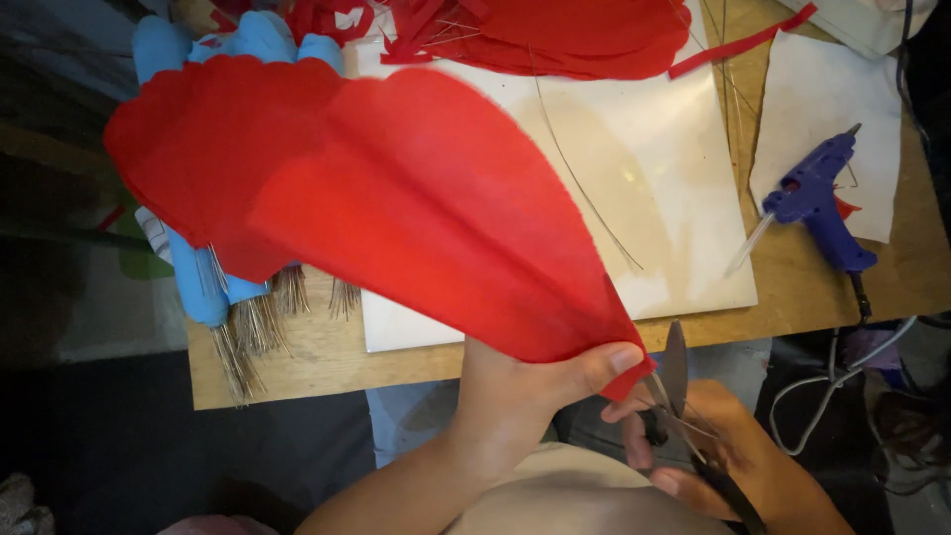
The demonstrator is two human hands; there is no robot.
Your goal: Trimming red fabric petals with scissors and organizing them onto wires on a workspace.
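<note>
Red petals: a stack of big red fabric petals [396, 198] is held up over the table, fanned out to the left, with the pointed ends pinched together near the bottom middle of the view.
Left hand: the left hand [525, 391] grips the pointed ends of the petals, thumb on top, pressing them tight.
Right hand: the right hand [713, 446] is closed around the handles of the scissors [679, 396].
Scissors: the blades are open a little and point up, right beside the pinched tip of the petals; thin wires stick out of that tip by the blades.
White board: a flat white board [654, 159] lies on the table under the petals, with a long thin wire [584, 188] lying across it.
Glue gun: a blue glue gun [817, 203] rests on a white sheet [832, 99] at the right side of the table, well apart from both hands.
Red scraps: more red pieces [555, 35] are piled at the top edge of the board.
Blue bundles: blue wrapped bundles [198, 277] with wire ends poking out lie at the left, partly hidden behind the petals.
Table: the wooden table [297, 357] has its near edge just above the left wrist.
</note>
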